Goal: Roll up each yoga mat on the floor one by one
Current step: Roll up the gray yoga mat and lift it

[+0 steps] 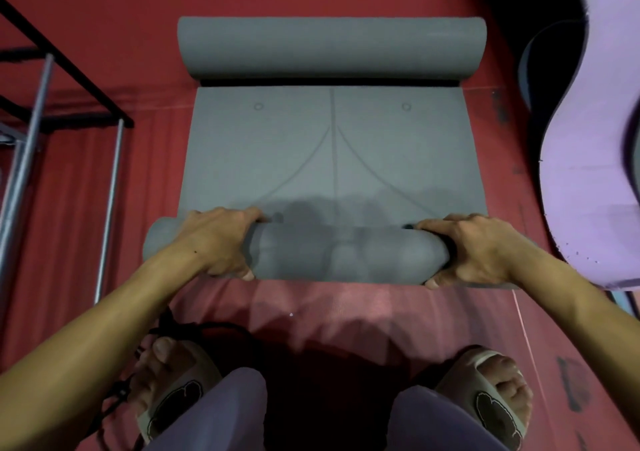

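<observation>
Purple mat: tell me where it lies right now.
In the head view the purple mat lies along the right edge on the red floor, curled and wavy, just right of the grey mat that both hands are rolling.

The floor is covered in a red, slightly ribbed carpet-like surface [86, 208]. A grey rubbery yoga mat [332, 153] lies flat on it, rolled at both ends, the near roll right under the left hand [221, 243] and right hand [474, 248]. Just outside the right hand sits a wavy lilac foam mat [588, 139]; beyond the left hand, a black-and-silver metal rack [38, 104].
</observation>
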The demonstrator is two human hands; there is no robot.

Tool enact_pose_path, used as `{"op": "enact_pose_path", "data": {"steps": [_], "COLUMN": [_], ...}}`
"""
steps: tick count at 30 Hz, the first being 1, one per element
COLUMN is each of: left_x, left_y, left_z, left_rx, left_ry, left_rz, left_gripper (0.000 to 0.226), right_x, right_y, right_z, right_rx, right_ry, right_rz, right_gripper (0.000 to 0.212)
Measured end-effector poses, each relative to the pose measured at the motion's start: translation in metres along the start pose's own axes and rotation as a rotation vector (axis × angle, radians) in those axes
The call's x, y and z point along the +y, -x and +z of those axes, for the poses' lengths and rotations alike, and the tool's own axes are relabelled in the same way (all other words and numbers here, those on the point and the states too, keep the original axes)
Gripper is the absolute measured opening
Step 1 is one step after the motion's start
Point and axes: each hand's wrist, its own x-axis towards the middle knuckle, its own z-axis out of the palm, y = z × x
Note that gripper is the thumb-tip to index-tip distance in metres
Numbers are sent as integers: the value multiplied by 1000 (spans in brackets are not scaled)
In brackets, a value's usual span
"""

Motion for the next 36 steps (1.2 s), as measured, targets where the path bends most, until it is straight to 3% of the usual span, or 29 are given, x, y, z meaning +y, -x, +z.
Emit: {"op": "enact_pose_path", "data": {"steps": [6,11,15,17,22,29,36], "left_x": [1,3,-3,-7,-3,-8,-2], "left_y": [-3,-6,-8,-10,-9,-11,-18], "left_z": [-13,-12,-12,-13,-13,-9,-10], "left_rx": [-56,-17,73,134,233,314,496], "left_ry": [60,44,139,175,167,237,199], "left_rz": [-32,-35,-61,-45,-25,-16,-42], "left_gripper": [107,111,102,90,76,59,39], "right_x": [2,10,20,24,19,15,15], "right_y": [-10,-20,-23,-21,-16,-16,-21], "right_z": [-16,-14,-15,-16,-14,-21,-21], "right_rx": [-131,-205,-117,-22,106,154,345], "right_ry": [-64,-162,-250,-226,-121,-124,-182], "right_rz": [-4,31,62,85,80,75,87], "right_gripper": [103,118,131,124,83,69,36]}}
